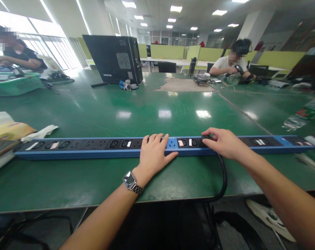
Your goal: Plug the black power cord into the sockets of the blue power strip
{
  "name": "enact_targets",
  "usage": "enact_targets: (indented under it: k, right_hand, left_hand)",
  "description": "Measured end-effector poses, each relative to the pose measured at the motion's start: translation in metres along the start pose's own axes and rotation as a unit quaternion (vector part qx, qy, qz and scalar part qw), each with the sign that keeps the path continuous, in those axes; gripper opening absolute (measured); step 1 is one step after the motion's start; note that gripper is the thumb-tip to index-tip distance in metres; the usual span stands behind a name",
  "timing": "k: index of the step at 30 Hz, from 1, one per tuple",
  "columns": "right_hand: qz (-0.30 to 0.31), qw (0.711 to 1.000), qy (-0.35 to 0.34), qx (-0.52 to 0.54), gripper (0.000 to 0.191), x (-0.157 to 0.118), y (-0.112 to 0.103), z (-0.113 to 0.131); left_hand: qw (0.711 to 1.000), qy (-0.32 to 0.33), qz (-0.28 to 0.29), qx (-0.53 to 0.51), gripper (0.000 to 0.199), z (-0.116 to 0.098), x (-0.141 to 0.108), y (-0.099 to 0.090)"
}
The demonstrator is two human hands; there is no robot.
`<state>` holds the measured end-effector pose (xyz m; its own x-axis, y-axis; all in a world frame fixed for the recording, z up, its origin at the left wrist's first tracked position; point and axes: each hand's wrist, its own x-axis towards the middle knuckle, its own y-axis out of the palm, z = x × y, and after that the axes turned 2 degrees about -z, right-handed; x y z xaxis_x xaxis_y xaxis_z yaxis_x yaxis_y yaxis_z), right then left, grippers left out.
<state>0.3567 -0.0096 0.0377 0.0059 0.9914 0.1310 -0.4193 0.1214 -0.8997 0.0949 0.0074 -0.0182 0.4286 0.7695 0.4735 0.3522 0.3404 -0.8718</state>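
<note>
A long blue and black power strip (100,153) with several sockets lies across the green table in front of me. My left hand (152,152) lies over its middle, fingers spread, the thumb resting by a blue socket (172,143). Further right, my right hand (222,142) is closed around a black plug (206,141) at the strip's sockets. How deep the plug sits is hidden by the fingers. From it a thick black cable (225,173) curves down over the table's front edge.
A black computer case (113,59) stands at the back, with gloves (128,85) beside it. A green basket (17,85) is at the far left, a plastic bottle (307,111) at the right. Two other people sit across the green table (95,111).
</note>
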Motion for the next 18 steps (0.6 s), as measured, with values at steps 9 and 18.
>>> enact_targets:
  k: [9,18]
  right_hand:
    - [0.011,1.000,0.023,-0.003,0.033,-0.004,0.010,-0.006]
    - [0.083,0.985,0.085,-0.125,0.077,0.016,0.001,0.006]
  left_hand:
    - [1.000,0.007,0.004,0.005,0.060,0.000,0.002,-0.001]
    - [0.999,0.014,0.007,0.029,0.060,-0.001,0.001,-0.003]
